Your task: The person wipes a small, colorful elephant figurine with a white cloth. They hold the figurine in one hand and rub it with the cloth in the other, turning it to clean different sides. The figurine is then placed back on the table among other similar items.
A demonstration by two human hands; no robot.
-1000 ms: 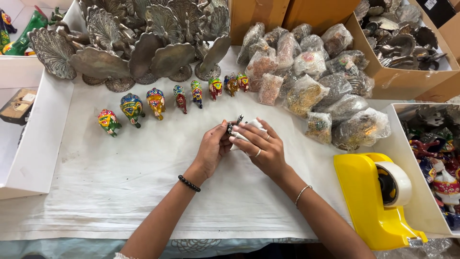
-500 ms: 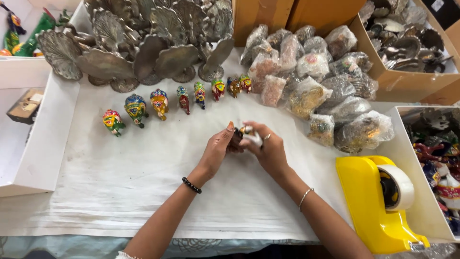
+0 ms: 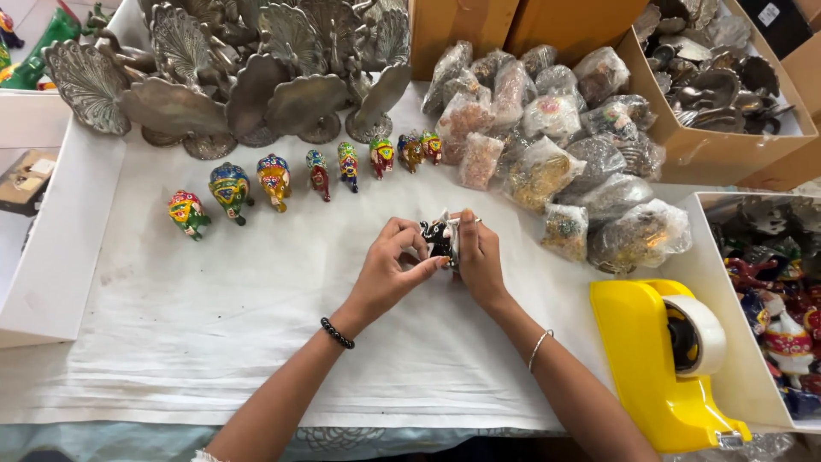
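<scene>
Your left hand [image 3: 389, 265] and right hand [image 3: 477, 257] meet over the middle of the white cloth [image 3: 256, 342], and between them sits a small black figurine [image 3: 438, 237] with a scrap of clear wrapping against it. Your left fingers curl narrowly around its near side, thumb stretched forward to touch its lower edge. Your right fingers close on its far side, the index finger laid along the top. Both hands grip it, lifted a little off the cloth.

Beyond your fingertips, a curved row of painted animal figurines [image 3: 316, 171] runs from far left toward the centre, each standing upright and apart from its neighbour. Behind that row stands a cluster of silver-coloured metal peacocks [image 3: 256, 77] with fanned tails.

To the far right of your right fingers lies a heap of small plastic-wrapped bundles [image 3: 556, 145], the nearest of them just beyond your knuckles. Past your right wrist, near the table's edge, sits a yellow tape dispenser [image 3: 658, 368] with a white roll. A white box [image 3: 753, 342] of coloured figures lies just beside it, and a cardboard box [image 3: 710, 128] of metal pieces stands farther back.
</scene>
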